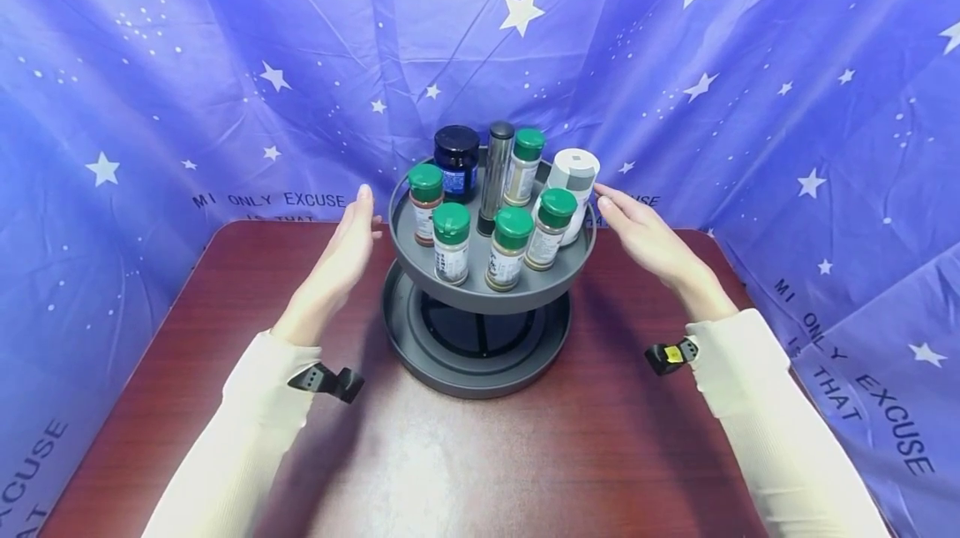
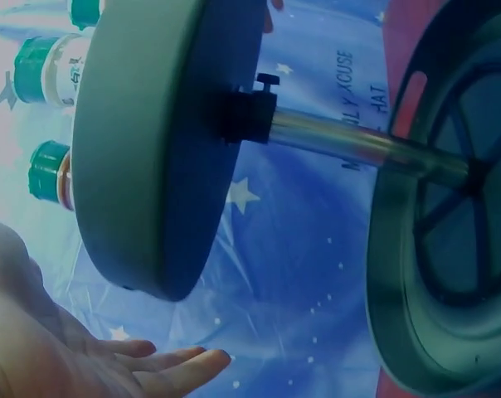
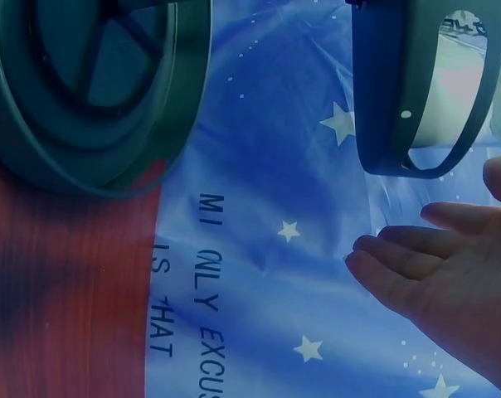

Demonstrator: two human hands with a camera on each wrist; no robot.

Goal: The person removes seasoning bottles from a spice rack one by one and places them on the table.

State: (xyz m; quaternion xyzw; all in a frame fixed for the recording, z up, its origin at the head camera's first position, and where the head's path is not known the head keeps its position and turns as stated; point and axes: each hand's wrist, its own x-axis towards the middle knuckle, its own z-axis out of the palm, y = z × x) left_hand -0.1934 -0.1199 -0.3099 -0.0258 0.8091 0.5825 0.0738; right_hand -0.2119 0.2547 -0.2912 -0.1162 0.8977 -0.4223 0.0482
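A dark grey two-tier rack stands on the table, its upper tray [image 1: 487, 301] raised on a post above a wider lower tray [image 1: 477, 389]. On the upper tray stand several green-capped spice jars [image 1: 452, 258], a dark blue jar [image 1: 456, 167] with a black lid, and a white container [image 1: 576, 175]. My left hand [image 1: 339, 250] is held beside the tray's left side, fingers straight, with a gap to the rim. On the other side my right hand [image 1: 648, 239] has extended fingers, their tips near the white container and the tray rim [image 3: 381, 99]. Neither hand holds anything.
A metal post [image 1: 497, 175] with a black cap rises through the upper tray. The reddish-brown wooden table [image 1: 420, 471] carries the rack near its back edge. Blue star-printed cloth [image 1: 315, 46] hangs close behind and along both sides. Each wrist wears a small black camera [image 1: 330, 382].
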